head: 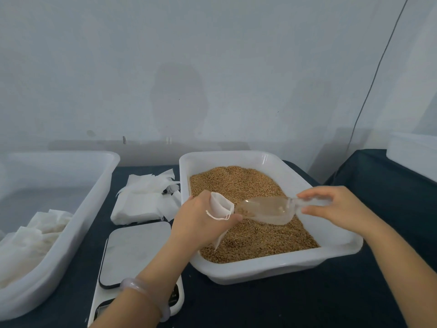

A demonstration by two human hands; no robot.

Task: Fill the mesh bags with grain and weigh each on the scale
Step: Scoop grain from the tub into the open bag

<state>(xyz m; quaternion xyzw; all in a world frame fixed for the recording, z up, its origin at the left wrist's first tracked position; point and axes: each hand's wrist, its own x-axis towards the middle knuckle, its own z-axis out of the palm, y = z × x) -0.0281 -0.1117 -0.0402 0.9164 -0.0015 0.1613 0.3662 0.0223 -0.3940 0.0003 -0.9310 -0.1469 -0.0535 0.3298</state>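
A white tray [267,271] at centre right is filled with brown grain [250,240]. Over the grain, my left hand [198,223] grips a small white mesh bag [220,205] by its open mouth, drawstring hanging loose. My right hand [340,209] pinches the handle of a clear plastic scoop [267,210]. The scoop's tip points into the bag's mouth, with a little grain at its front. A white digital scale [134,254] stands to the left of the tray, its platform bare, partly hidden by my left forearm.
A pile of flat white mesh bags [144,200] lies behind the scale. At far left, a large white tub [78,223] holds more white bags [30,237]. Dark cloth [307,301] covers the table. A white box [413,155] sits at far right; a cable hangs along the wall.
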